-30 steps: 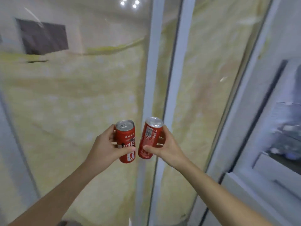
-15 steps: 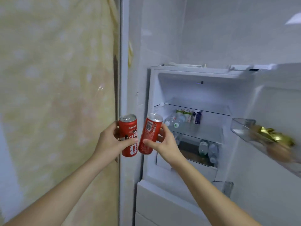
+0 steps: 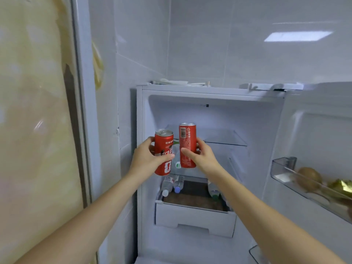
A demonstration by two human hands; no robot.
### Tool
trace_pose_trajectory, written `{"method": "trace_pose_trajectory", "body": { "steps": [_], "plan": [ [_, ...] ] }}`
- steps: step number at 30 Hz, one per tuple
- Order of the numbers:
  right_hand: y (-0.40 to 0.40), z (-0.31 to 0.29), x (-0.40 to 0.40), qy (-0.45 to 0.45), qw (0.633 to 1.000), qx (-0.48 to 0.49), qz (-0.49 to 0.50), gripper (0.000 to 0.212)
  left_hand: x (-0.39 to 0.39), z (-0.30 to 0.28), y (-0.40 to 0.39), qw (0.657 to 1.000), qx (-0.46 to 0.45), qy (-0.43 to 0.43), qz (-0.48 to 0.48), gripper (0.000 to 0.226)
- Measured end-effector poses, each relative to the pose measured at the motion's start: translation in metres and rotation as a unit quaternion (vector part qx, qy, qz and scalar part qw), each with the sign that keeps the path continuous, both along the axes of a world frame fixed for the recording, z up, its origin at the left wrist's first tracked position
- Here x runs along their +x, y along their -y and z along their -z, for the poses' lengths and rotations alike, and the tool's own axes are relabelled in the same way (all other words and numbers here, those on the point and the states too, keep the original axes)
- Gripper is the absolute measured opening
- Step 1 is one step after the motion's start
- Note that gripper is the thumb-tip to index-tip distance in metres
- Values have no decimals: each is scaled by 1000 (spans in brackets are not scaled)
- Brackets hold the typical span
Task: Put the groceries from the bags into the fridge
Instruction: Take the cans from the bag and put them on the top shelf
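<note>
My left hand grips a red soda can, tilted a little, at the left edge of the open white fridge. My right hand holds a second red can upright, just inside the opening, in front of the glass shelf. The two cans are side by side and close together. Plastic water bottles lie on the lower shelf beneath the cans, partly hidden by my hands. No bags are in view.
A white drawer sits under the lower shelf. The open fridge door at the right carries a clear bin with a brown round fruit and a gold packet. A yellow curtain behind glass fills the left.
My view has swung right from the curtained glass to the open fridge. Both hands have carried the cans forward and up into the fridge opening, and the right can now stands upright.
</note>
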State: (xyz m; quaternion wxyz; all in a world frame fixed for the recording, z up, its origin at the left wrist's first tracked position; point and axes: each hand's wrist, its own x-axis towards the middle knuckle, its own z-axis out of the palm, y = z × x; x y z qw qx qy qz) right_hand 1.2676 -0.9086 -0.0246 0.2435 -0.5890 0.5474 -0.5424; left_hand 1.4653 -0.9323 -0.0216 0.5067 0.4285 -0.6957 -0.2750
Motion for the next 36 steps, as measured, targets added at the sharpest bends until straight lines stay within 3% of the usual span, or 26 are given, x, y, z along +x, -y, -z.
{"method": "trace_pose_trajectory", "body": {
  "steps": [5,10,14,17,21,26,30,36],
  "plan": [
    [51,-20,-27,10,1000,-16,21,83,-35,-10,57,999,-16,-34,13,69],
    [100,-29,-56,45,994,-43,92,64,-56,-20,98,998,-49,-45,-18,59],
    [129,-41,-72,75,988,-76,108,66,-67,-30,123,997,-50,-62,-16,53],
    [151,-50,-81,123,978,-98,137,76,-74,-39,143,996,-45,-77,-1,52],
    [179,-59,-89,187,966,-82,158,73,-87,-46,168,995,-31,-88,21,56],
    [203,-55,-85,170,969,-73,163,54,-99,-45,201,994,-15,-101,26,57],
    [226,-58,-79,189,969,-88,130,50,-110,-44,227,996,-22,-91,-5,54],
    [261,-69,-76,111,987,-79,86,37,-133,-45,266,999,-17,-28,-44,52]
  ]
}}
